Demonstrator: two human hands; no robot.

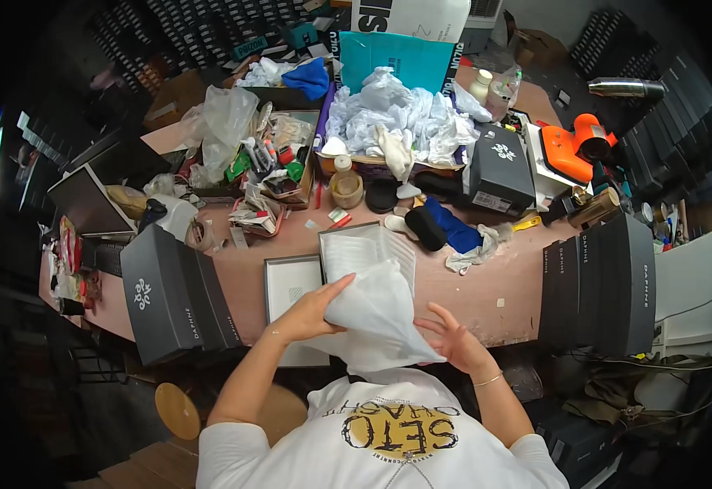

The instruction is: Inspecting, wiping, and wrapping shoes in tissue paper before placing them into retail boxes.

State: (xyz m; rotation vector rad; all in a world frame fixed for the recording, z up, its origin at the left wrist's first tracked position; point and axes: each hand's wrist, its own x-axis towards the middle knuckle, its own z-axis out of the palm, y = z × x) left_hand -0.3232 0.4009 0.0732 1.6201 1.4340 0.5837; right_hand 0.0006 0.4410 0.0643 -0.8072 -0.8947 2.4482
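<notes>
My left hand [311, 314] is closed on a translucent white wrapping sheet [376, 314], thumb on top and fingers along its left side. The sheet is bunched around something I cannot make out, or is simply folded; its lower end hangs toward my shirt. My right hand [460, 341] is open at the sheet's lower right corner, fingers apart; whether it touches the corner I cannot tell. Just beyond the sheet lies ribbed white packing paper [368, 248] in an open grey box [321, 234]. A shallow grey-rimmed box part [284, 281] lies to its left, partly hidden by my left hand.
Dark shoe boxes stand at the left [164, 293] and right [596, 285] of the pink table [486, 306]. Farther back are a carton of crumpled white cloths [397, 114], a glue jar [345, 183], a black brush [426, 226], a blue cloth [454, 226] and an orange tool [568, 153].
</notes>
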